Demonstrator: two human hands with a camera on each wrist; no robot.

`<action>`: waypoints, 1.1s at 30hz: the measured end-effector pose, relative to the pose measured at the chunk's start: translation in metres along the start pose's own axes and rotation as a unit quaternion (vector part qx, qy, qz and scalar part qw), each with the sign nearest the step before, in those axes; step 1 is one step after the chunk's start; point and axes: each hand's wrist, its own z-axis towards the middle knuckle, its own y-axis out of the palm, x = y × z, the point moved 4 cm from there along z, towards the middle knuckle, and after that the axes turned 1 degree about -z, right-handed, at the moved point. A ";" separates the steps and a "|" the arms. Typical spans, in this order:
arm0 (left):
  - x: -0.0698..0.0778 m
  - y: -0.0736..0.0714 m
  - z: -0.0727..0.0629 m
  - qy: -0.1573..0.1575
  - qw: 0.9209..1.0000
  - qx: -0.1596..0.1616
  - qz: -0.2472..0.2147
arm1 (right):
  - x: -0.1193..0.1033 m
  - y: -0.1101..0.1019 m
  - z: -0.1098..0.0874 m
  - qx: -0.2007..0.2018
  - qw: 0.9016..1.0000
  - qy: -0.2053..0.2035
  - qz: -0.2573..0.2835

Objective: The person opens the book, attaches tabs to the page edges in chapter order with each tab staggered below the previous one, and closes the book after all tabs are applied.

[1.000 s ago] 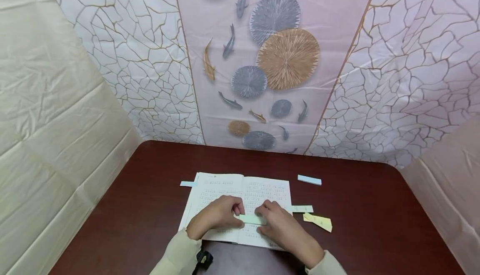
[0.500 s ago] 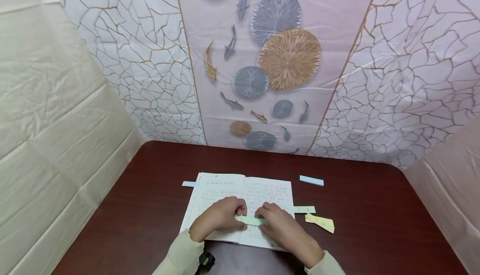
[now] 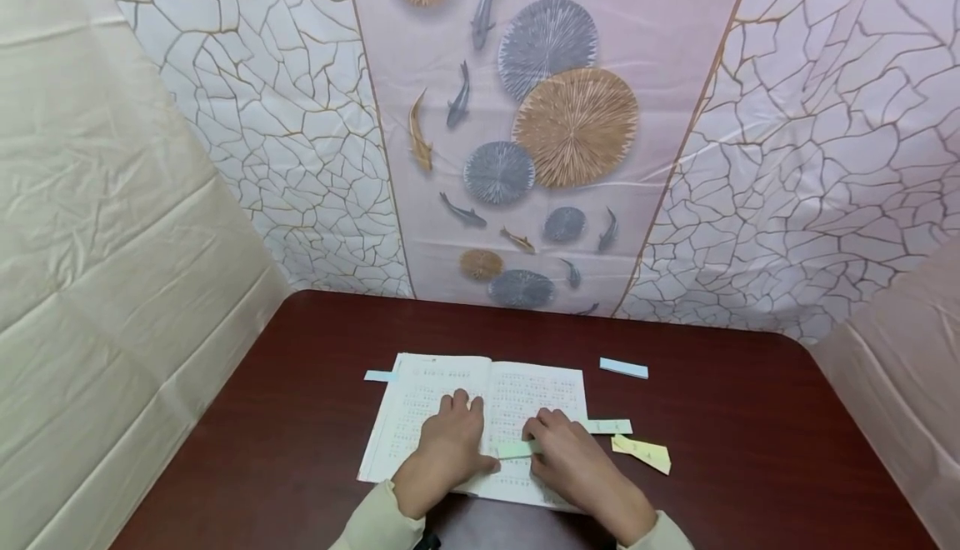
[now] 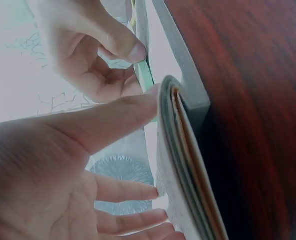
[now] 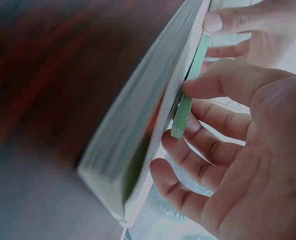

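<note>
An open book with printed pages lies on the table. A green sticky-note pad, a narrow strip, is on the right page near the spine. My right hand pinches the pad's right end between thumb and fingers; its edge shows as a thick stack in the right wrist view. My left hand rests on the left page with fingers extended. Its thumb reaches across the spine to the pad's left end.
A pale blue tab sticks out from the book's left edge, and a pale green one from the right edge. Further right on the table lie yellow sticky strips and a blue sticky-note pad.
My left hand has gone from curled fingers at the green pad's left end to spread fingers on the left page. The right hand keeps hold of the pad, slightly further right.
</note>
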 end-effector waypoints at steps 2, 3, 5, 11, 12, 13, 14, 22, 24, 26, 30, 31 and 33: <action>0.002 0.000 -0.001 0.000 1.000 -0.004 0.005 | 0.003 -0.001 -0.002 -0.002 1.000 0.006 -0.001; 0.002 0.001 -0.002 0.000 1.000 -0.005 0.007 | 0.005 -0.002 -0.003 -0.001 1.000 0.009 0.000; 0.003 0.001 -0.002 0.002 1.000 -0.006 0.010 | 0.008 -0.006 -0.004 0.007 1.000 0.014 0.001; 0.005 -0.001 -0.001 0.005 1.000 0.003 0.011 | 0.026 -0.025 -0.008 0.038 0.998 0.036 0.016; 0.005 -0.001 -0.001 0.006 1.000 0.004 0.010 | 0.030 -0.028 -0.009 0.037 0.998 0.045 0.019; 0.005 -0.001 -0.001 0.007 1.000 0.004 0.009 | 0.035 -0.030 -0.009 0.034 0.998 0.055 0.022; 0.005 -0.001 -0.002 0.007 1.000 0.004 0.009 | 0.040 -0.033 -0.010 0.032 0.997 0.064 0.024; 0.004 0.001 -0.004 0.003 1.000 -0.007 0.021 | 0.092 -0.049 -0.019 0.010 0.990 0.125 0.065; 0.004 0.001 -0.004 0.003 1.000 -0.007 0.027 | 0.106 -0.049 -0.021 0.002 0.988 0.134 0.077; 0.004 0.001 -0.004 0.003 0.999 -0.006 0.034 | 0.120 -0.048 -0.023 -0.005 0.986 0.140 0.086; 0.003 0.001 -0.003 0.001 0.999 -0.005 0.044 | 0.143 -0.044 -0.027 -0.023 0.985 0.145 0.093; 0.003 0.001 -0.003 0.000 0.999 -0.005 0.045 | 0.148 -0.043 -0.027 -0.029 0.985 0.145 0.093; 0.003 0.001 -0.002 -0.003 0.999 -0.005 0.045 | 0.155 -0.041 -0.028 -0.036 0.985 0.144 0.090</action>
